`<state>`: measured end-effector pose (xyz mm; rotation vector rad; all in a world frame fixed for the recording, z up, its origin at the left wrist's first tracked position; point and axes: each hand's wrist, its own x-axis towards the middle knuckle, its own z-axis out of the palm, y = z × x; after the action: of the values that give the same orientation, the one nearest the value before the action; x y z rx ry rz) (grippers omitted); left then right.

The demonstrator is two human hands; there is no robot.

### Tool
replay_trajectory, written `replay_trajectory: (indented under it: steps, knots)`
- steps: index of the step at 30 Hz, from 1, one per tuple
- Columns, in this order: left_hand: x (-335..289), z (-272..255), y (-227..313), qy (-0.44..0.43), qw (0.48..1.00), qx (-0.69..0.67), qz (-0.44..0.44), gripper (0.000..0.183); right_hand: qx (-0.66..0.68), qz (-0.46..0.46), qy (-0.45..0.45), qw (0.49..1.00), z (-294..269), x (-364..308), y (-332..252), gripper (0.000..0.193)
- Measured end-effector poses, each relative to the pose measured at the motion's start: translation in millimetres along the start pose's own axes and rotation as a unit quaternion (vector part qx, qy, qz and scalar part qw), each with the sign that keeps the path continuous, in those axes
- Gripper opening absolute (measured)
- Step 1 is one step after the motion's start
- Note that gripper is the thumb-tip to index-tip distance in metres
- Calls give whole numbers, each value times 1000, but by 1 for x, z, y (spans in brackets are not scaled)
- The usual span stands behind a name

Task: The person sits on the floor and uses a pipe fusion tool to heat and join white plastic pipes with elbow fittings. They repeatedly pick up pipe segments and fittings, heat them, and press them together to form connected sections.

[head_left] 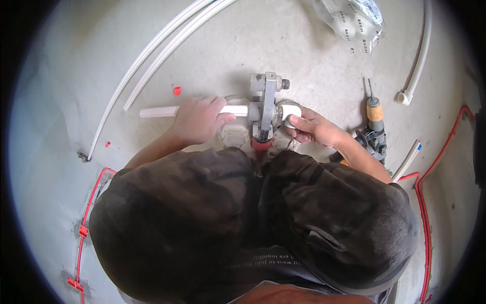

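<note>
Between my knees stands a pipe fusion welder (268, 104), a grey metal heating plate with round dies on its sides and a red part below. My left hand (199, 120) is closed round a short white plastic pipe (157, 112) with a red stripe, whose right end meets the die on the plate's left. On the other side, my right hand (316, 126) grips a white elbow fitting (290, 111) between thumb and fingers, up against the right-hand die. Whether pipe and fitting sit fully on the dies I cannot tell.
Long white pipes (174, 43) curve across the concrete floor at the far left. A power drill (375, 114) lies right of my right hand, bit pointing away. Beyond it is a pipe with an elbow (404, 98); a clear plastic bag (357, 25) lies at the back. Red conduit (424, 223) runs along the right side.
</note>
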<state>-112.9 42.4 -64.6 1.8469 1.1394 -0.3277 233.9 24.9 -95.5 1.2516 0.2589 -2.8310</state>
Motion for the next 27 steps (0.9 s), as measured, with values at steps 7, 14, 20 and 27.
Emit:
replay_trajectory:
  steps: [7,14,20,27]
  knots:
    - [6,6,-6,11,999,-29,17,35,-86,-13,36,996,6,0,-4,66]
    - [14,2,-6,-9,999,-29,12,35,-85,-8,13,996,-5,9,2,72]
    - [16,3,-2,-1,999,-41,-1,34,-49,32,-6,998,-1,8,-3,68]
    - [19,8,-2,24,999,-44,19,31,-194,-3,9,981,0,9,-14,69]
